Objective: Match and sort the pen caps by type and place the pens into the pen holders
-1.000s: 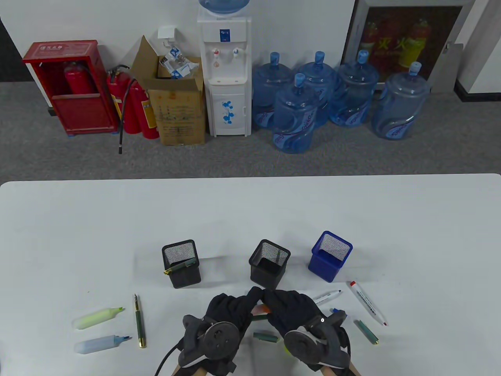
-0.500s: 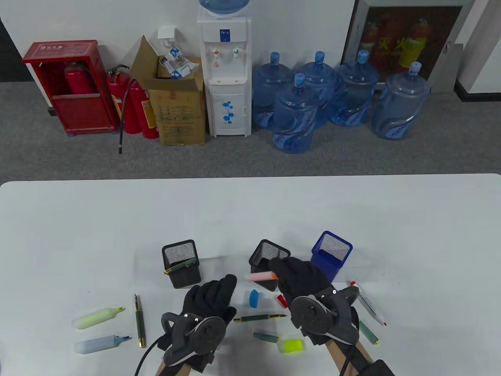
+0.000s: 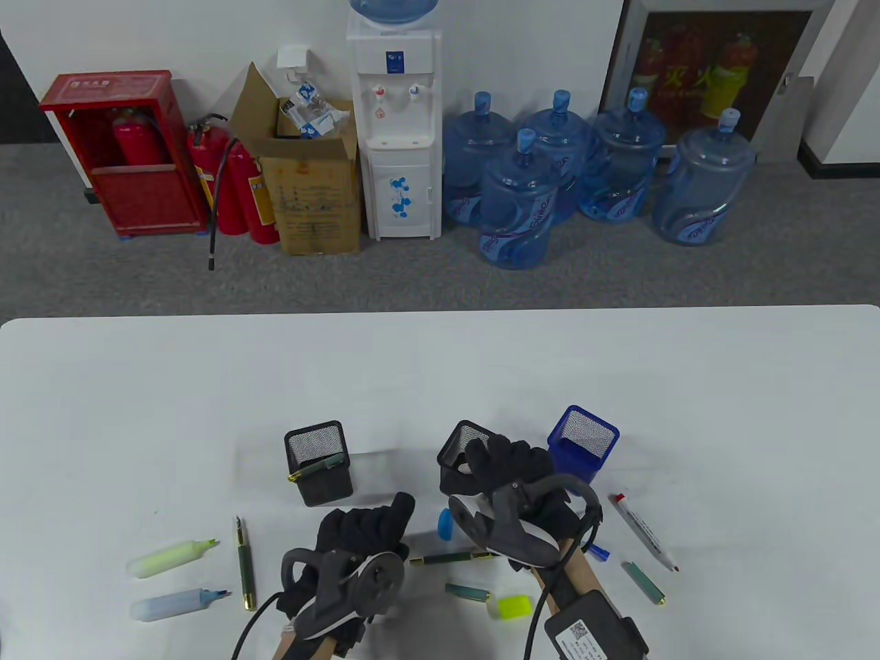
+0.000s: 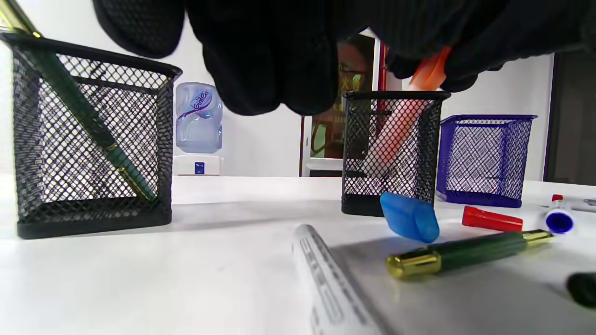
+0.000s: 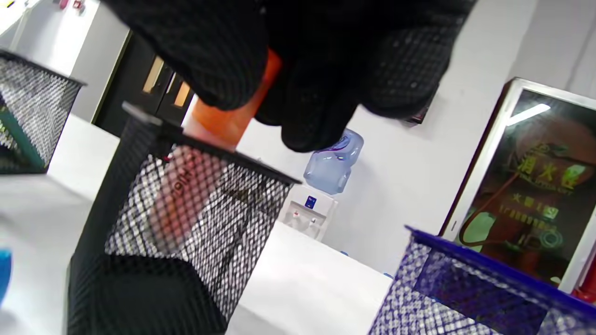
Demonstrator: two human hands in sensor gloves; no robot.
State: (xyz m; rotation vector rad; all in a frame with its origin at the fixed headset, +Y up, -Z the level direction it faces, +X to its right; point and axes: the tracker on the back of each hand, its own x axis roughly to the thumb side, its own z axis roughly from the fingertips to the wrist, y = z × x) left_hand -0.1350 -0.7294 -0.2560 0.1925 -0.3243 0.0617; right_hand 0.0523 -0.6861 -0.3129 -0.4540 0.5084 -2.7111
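Note:
My right hand (image 3: 498, 457) hangs over the middle black mesh holder (image 3: 455, 440) and grips a pink highlighter by its orange cap (image 5: 233, 121). The highlighter's body (image 4: 396, 135) stands tilted inside that holder (image 4: 391, 153), as the mesh shows. My left hand (image 3: 375, 526) hovers low over the table in front of the holders, fingers relaxed and holding nothing. A green pen (image 3: 317, 467) leans in the left black holder (image 3: 323, 485). The blue holder (image 3: 583, 447) stands at the right. A blue cap (image 3: 445, 524) and a green gold-tipped pen (image 3: 454, 557) lie between my hands.
Yellow-green (image 3: 172, 558) and blue (image 3: 179, 603) uncapped highlighters and a green fountain pen (image 3: 245, 564) lie at the left. A yellow cap (image 3: 514, 606), two green caps (image 3: 467, 591) (image 3: 643, 581), a red cap (image 4: 491, 218) and a white marker (image 3: 646, 531) lie nearby.
My right hand carried the pink highlighter up from between the hands, turned it upright and lowered it into the middle holder. My left hand let go and drew back to the left.

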